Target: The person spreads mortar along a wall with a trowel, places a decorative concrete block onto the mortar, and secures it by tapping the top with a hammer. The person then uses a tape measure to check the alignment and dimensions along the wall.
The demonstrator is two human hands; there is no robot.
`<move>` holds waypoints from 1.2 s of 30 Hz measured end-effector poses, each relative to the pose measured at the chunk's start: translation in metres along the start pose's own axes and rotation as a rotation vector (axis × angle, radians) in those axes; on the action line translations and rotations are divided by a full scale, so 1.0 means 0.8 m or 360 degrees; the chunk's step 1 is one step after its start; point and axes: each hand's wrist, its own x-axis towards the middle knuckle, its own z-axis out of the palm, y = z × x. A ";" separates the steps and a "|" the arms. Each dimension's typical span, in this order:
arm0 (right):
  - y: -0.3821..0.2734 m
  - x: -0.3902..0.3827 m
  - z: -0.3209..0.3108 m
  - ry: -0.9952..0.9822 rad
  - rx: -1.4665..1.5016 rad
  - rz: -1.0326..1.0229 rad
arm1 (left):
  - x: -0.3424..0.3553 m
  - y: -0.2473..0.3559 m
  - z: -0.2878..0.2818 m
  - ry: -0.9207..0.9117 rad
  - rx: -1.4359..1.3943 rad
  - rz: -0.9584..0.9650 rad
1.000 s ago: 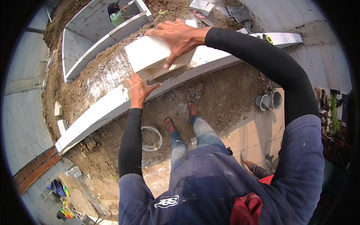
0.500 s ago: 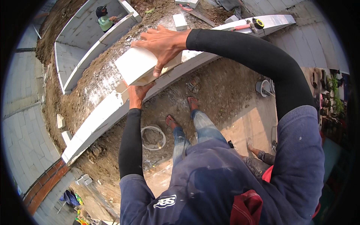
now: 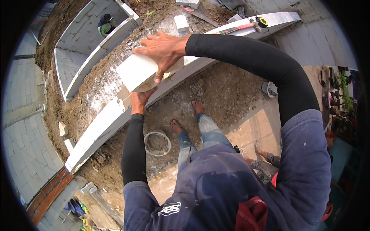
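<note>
A white building block (image 3: 135, 71) is between my two hands over the top of a low white block wall (image 3: 96, 129). My right hand (image 3: 163, 50) lies over its upper side, fingers spread across the top and thumb down on the near side. From below, my left hand (image 3: 139, 101) grips the block's near lower corner; several of its fingers are hidden. The block looks tilted, and I cannot tell whether its underside touches the wall.
Along the wall to the right lie a red-handled hammer (image 3: 241, 27) and a yellow-and-black tape measure (image 3: 262, 22). A loose white block (image 3: 181, 23) sits beyond. Below are a round tub (image 3: 167, 139) and a bucket (image 3: 271, 89). One co-worker (image 3: 106, 26) is far left; another person's legs (image 3: 266, 158) are right.
My hands keep their hold on the block, with little movement against the wall. The far co-worker has bent lower, and the legs at right have shifted slightly.
</note>
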 end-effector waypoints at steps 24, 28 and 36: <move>-0.017 -0.145 -0.092 0.0755 0.1402 0.0168 | -0.004 0.012 -0.015 -0.0285 0.0097 -0.0320; 0.005 -0.213 0.101 0.0885 0.1206 0.0925 | 0.000 0.032 -0.017 -0.0263 -0.0164 -0.0265; 0.047 -0.129 0.189 0.0597 0.0123 0.0774 | -0.001 0.007 -0.026 -0.0354 0.0327 -0.0304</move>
